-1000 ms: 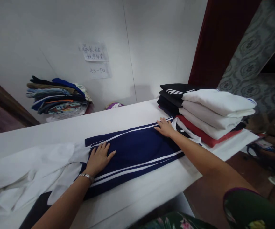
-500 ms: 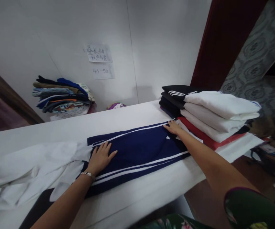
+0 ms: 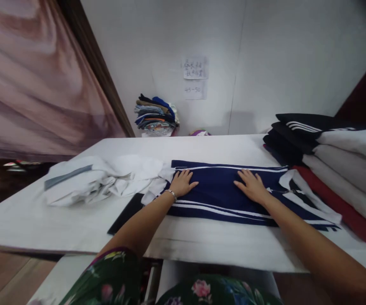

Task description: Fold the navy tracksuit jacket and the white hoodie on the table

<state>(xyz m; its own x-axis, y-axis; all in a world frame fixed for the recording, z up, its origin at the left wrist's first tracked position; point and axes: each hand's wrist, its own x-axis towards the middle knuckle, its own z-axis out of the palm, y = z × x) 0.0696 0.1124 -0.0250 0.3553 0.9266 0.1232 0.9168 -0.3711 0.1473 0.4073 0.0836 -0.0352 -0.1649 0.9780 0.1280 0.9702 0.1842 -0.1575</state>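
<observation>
— What has moved since half a second ago?

— The right hand point(image 3: 253, 186) has come in from the far end of the navy garment point(image 3: 227, 190), beside the stack, to its middle. The view has swung left too, so a pinkish curtain point(image 3: 37, 76) now fills the left side. The left hand point(image 3: 183, 183) stays on the garment's left end.

— Start nearest. What is there?

— A floral-print sleeve point(image 3: 113, 275) at the bottom edge, then both bare forearms reaching over the front edge of the white tabletop point(image 3: 75, 224). A dark flat piece point(image 3: 126, 214) lies just left of the left forearm.

— And each grip?

— Both are spread flat, palms down, fingers apart, pressing on the cloth and closed on nothing. The left wrist wears a bracelet point(image 3: 170, 193).

— Where does the garment lie relative to them?

— Directly under both hands, stretched left to right across the tabletop, white stripes along its near and far edges. It runs on past the right hand toward the right, where a white collar-like part point(image 3: 306, 195) shows.

— What sits around it?

— Crumpled white clothes point(image 3: 100, 180) touch its left end. To the right, a stack of folded garments point(image 3: 335, 156), black, white and red, lies against its right end.

— Farther back?

— A small pile of coloured clothes point(image 3: 154, 115) against the wall, and two paper notes point(image 3: 195, 76) above it, writing too blurred to read.
</observation>
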